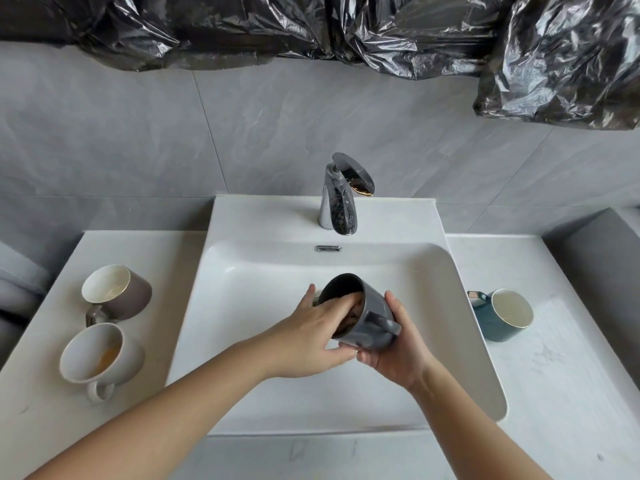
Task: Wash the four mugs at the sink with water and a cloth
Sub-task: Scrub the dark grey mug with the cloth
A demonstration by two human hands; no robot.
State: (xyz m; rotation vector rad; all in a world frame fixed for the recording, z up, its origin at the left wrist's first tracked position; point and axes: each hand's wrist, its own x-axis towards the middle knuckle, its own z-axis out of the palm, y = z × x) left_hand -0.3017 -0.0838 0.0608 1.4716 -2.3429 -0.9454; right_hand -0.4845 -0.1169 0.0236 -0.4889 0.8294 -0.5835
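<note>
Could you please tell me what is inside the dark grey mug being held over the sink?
Inside the tilted dark grey ceramic mug, the left hand's fingers press a brownish cloth. The hand and cloth hide the mug's bottom.

A bathroom or washroom. A white basin (346, 410) set in a white counter (554, 393), with a chrome tap (337, 199) at 12 o'clock; grey tiles (138, 133) on the wall behind; black plastic sheeting (346, 29) hung across the top.
</note>
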